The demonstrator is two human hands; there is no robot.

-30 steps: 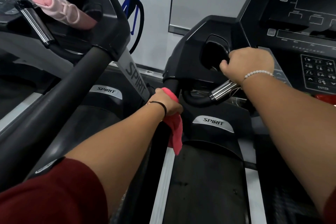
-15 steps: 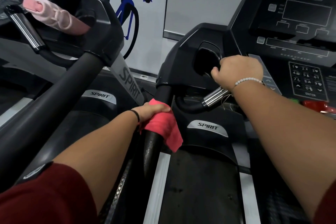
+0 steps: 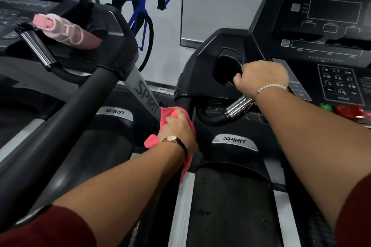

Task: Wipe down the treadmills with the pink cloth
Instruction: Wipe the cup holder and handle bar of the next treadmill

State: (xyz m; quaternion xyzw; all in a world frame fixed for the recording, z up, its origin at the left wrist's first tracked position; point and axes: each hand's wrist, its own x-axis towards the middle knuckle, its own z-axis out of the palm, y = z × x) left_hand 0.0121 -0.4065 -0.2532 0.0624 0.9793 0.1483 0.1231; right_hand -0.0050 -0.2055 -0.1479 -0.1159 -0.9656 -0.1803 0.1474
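Cloth (image 3: 169, 113): the head view shows it wrapped on the black rail (image 3: 185, 102) of the right treadmill (image 3: 234, 141), just below the console housing. The left hand (image 3: 178, 130) is curled round cloth and rail together. One tail hangs loose past the wrist, over the side strip (image 3: 184, 206).

Risk: the tail may snag or drag, pulling the cloth out of the grasp.

The right hand (image 3: 263, 76) is closed on the top of the chrome grip (image 3: 239, 106), near the keypad (image 3: 339, 84) and green key (image 3: 325, 106).

Risk: a slip there could press a key and start the belt.
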